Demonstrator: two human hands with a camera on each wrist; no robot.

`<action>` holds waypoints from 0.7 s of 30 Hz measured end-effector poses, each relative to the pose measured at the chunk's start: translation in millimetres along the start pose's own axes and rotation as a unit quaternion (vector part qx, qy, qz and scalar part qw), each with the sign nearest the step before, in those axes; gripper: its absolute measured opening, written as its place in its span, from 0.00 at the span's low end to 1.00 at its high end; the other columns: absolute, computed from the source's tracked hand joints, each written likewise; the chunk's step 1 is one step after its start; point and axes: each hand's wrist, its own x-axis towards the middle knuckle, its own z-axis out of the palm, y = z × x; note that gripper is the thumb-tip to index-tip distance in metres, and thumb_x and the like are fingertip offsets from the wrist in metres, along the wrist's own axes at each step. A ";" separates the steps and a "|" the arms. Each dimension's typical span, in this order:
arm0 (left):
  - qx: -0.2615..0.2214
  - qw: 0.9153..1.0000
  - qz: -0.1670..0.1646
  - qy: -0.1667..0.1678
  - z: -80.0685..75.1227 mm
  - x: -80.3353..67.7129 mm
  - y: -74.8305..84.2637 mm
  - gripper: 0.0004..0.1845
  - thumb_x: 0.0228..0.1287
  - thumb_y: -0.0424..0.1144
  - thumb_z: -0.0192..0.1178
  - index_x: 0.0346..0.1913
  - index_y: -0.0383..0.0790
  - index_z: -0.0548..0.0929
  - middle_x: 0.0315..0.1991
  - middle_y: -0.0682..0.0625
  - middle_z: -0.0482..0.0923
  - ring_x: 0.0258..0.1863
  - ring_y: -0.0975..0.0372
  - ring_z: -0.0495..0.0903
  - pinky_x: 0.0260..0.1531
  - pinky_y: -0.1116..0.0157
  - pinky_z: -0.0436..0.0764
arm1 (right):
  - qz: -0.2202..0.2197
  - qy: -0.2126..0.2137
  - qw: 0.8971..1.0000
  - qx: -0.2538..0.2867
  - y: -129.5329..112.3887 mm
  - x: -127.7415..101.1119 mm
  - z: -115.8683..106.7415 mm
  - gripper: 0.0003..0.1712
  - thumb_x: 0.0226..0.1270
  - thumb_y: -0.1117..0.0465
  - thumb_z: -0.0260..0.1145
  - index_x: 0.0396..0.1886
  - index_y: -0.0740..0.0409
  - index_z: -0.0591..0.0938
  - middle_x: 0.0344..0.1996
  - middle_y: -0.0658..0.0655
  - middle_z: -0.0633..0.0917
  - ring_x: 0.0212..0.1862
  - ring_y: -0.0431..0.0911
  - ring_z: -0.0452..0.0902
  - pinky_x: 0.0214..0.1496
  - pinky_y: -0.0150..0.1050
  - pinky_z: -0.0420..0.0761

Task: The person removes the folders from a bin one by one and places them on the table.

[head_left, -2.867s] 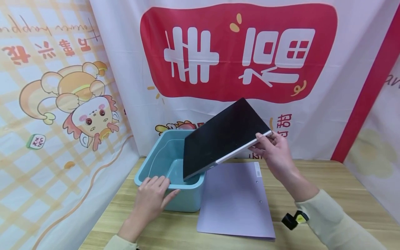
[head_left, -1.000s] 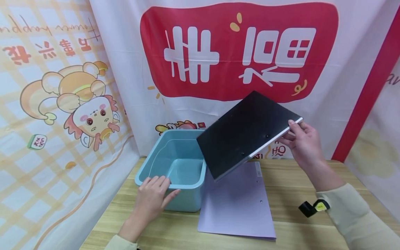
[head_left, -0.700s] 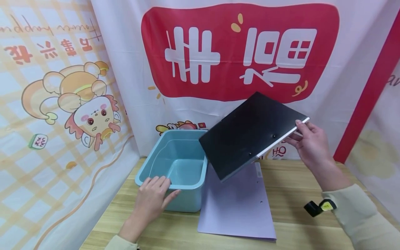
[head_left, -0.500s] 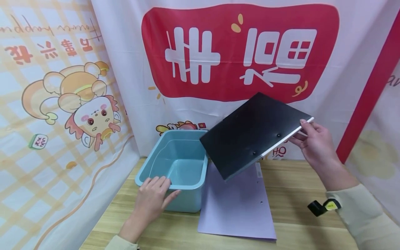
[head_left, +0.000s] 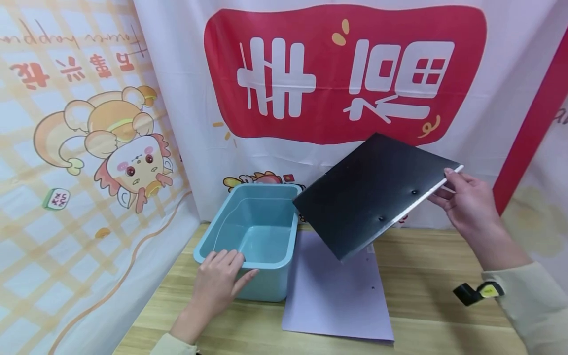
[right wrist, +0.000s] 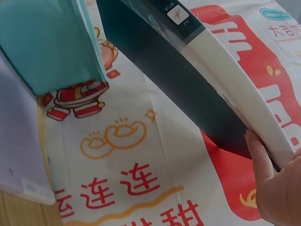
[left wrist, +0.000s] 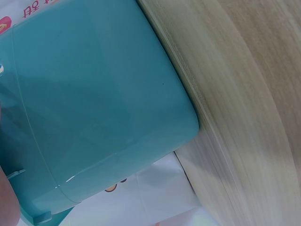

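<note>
1. Right now the right hand (head_left: 466, 204) pinches the black folder (head_left: 377, 195) at its far-right corner, thumb on top, fingers underneath, and holds it tilted in the air above the table, its low corner hanging over the lilac folder (head_left: 337, 296).
2. Over on the left, the left hand (head_left: 219, 281) rests flat on the near rim of the teal bin (head_left: 248, 236), fingers relaxed and laid over the edge, gripping nothing.
3. Look at that black folder: it stays flat and straight though held by one corner, so I judge it stiff and fairly light. The cover looks smooth, likely a bit slippery in a corner pinch.
4. From the right wrist view, the white spine edge (right wrist: 235, 89) sits against the palm; a hold along that thick spine, nearer its middle, would seem steadier than the corner.
5. Edges now: the folder's low corner hangs just right of the bin's right wall, close but apart.
6. The bin looks narrower than the folder is long, so I reckon it would only go in standing on edge or leaning.
7. Open room: bare wooden table (head_left: 443, 276) lies to the right, and the printed backdrop (head_left: 346, 74) stands close at the far side.
</note>
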 end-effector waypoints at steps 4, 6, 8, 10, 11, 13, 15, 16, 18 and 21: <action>-0.001 1.000 -0.001 -0.001 1.0 0.4 0.1 0.27 0.74 0.68 0.48 0.30 0.48 0.69 0.25 0.58 0.64 0.24 0.62 0.67 0.28 0.62 0.66 | 0.007 0.007 1.000 -0.007 -3.3 0.9 -8.1 0.44 0.62 0.50 0.75 0.77 0.49 0.69 0.66 0.53 0.76 0.47 0.45 0.89 0.43 0.40 0.86; -0.002 1.000 0.000 0.002 1.5 0.6 0.0 0.27 0.74 0.68 0.49 0.29 0.48 0.69 0.25 0.58 0.64 0.24 0.62 0.67 0.28 0.62 0.66 | 0.009 0.010 1.000 -0.010 -4.1 1.4 -11.9 0.43 0.62 0.50 0.76 0.76 0.49 0.70 0.60 0.51 0.81 0.46 0.45 0.89 0.42 0.40 0.86; -0.002 1.000 0.001 0.004 1.6 0.7 -0.1 0.27 0.74 0.68 0.49 0.29 0.48 0.69 0.24 0.58 0.64 0.24 0.62 0.66 0.28 0.63 0.66 | 0.012 0.012 1.000 -0.010 -4.6 1.8 -15.6 0.42 0.61 0.51 0.76 0.75 0.50 0.71 0.54 0.48 0.85 0.45 0.45 0.90 0.42 0.41 0.86; -0.003 1.000 0.001 0.005 1.6 0.9 -0.2 0.27 0.74 0.68 0.49 0.29 0.48 0.69 0.24 0.58 0.64 0.24 0.62 0.66 0.28 0.63 0.66 | 0.014 0.013 1.000 -0.015 -4.8 2.2 -19.3 0.41 0.62 0.51 0.76 0.74 0.51 0.72 0.49 0.46 0.87 0.44 0.45 0.90 0.41 0.41 0.87; -0.003 1.000 0.000 0.004 1.4 1.0 0.0 0.27 0.74 0.68 0.48 0.29 0.48 0.69 0.25 0.58 0.64 0.24 0.62 0.66 0.28 0.63 0.66 | 0.015 0.012 1.000 -0.014 -4.9 2.4 -21.4 0.41 0.62 0.51 0.75 0.74 0.51 0.73 0.48 0.46 0.87 0.43 0.46 0.90 0.40 0.41 0.87; -0.003 1.000 -0.002 0.000 1.1 0.9 0.2 0.27 0.74 0.68 0.47 0.30 0.48 0.69 0.25 0.58 0.64 0.24 0.62 0.66 0.28 0.63 0.66 | 0.017 0.009 1.000 -0.011 -5.4 2.7 -25.4 0.37 0.63 0.51 0.75 0.71 0.51 0.76 0.46 0.46 0.88 0.42 0.46 0.90 0.40 0.42 0.87; -0.003 1.000 -0.003 -0.004 0.8 0.6 0.4 0.28 0.74 0.68 0.47 0.30 0.48 0.69 0.25 0.58 0.64 0.24 0.62 0.66 0.29 0.62 0.66 | 0.019 0.002 1.000 -0.007 -5.8 3.2 -29.4 0.30 0.64 0.52 0.74 0.66 0.50 0.82 0.44 0.47 0.89 0.41 0.47 0.90 0.39 0.42 0.87; -0.002 1.000 -0.003 -0.006 0.8 0.4 0.5 0.27 0.74 0.68 0.47 0.30 0.48 0.69 0.25 0.58 0.64 0.24 0.62 0.66 0.29 0.62 0.66 | 0.020 -0.002 1.000 -0.002 -6.0 3.4 -31.3 0.25 0.65 0.53 0.74 0.62 0.50 0.84 0.43 0.48 0.89 0.41 0.47 0.90 0.38 0.43 0.87; -0.002 1.000 -0.002 -0.006 0.8 0.3 0.6 0.27 0.74 0.68 0.49 0.30 0.48 0.69 0.25 0.58 0.64 0.24 0.62 0.66 0.29 0.62 0.66 | 0.022 -0.008 1.000 0.006 -6.3 4.0 -34.8 0.17 0.66 0.54 0.73 0.54 0.51 0.87 0.42 0.49 0.89 0.40 0.48 0.90 0.38 0.44 0.87; -0.004 1.000 0.001 -0.001 1.7 0.1 0.1 0.25 0.72 0.66 0.54 0.30 0.48 0.69 0.25 0.58 0.63 0.24 0.63 0.66 0.29 0.62 0.66 | 0.025 -0.009 1.000 0.001 -6.7 5.2 -39.4 0.11 0.67 0.55 0.72 0.46 0.50 0.88 0.40 0.50 0.89 0.39 0.48 0.90 0.37 0.43 0.87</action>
